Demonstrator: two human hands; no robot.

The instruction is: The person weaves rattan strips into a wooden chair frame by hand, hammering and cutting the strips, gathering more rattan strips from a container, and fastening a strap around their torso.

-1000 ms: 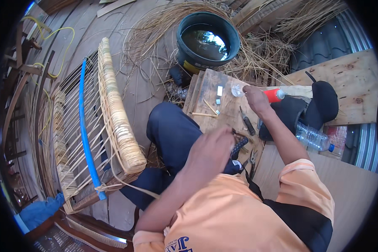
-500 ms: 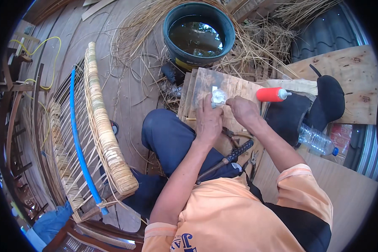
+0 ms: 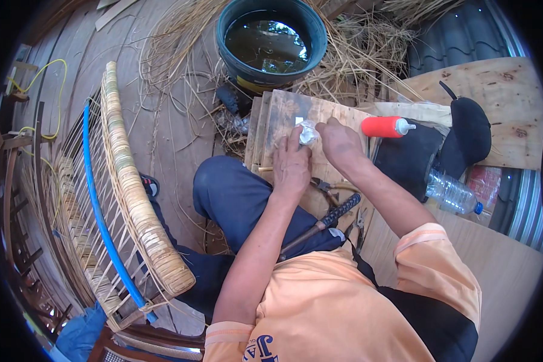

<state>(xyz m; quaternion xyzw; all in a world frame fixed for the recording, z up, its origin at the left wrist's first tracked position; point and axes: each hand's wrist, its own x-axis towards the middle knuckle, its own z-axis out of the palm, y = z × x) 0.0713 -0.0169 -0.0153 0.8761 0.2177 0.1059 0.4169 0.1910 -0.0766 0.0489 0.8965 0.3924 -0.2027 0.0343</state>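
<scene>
A small crumpled piece of clear, whitish plastic (image 3: 308,133) is at the fingertips of my left hand (image 3: 292,164), over a stained plywood board (image 3: 335,110). The fingers of that hand close in on the plastic's near left side. Just right of it, my right hand (image 3: 342,146) has its fingers curled together in a pinch; anything between them is too small or hidden to make out. A small white piece (image 3: 298,121) shows behind the plastic. To the right of my right hand, a red squeeze bottle (image 3: 385,127) with a white nozzle lies on its side.
Behind the board stands a dark bucket (image 3: 221,45) of water, with loose rattan strands (image 3: 368,63) around it. A woven rattan frame (image 3: 140,181) with a blue tube (image 3: 101,211) is at left. Pliers (image 3: 360,229), a black-handled tool (image 3: 338,211), cap (image 3: 469,130) and clear bottle (image 3: 452,193) lie nearby.
My right hand has drawn slightly away from the plastic, and a gap shows between them. My left hand stays beside it. The whole view has shifted a little.
</scene>
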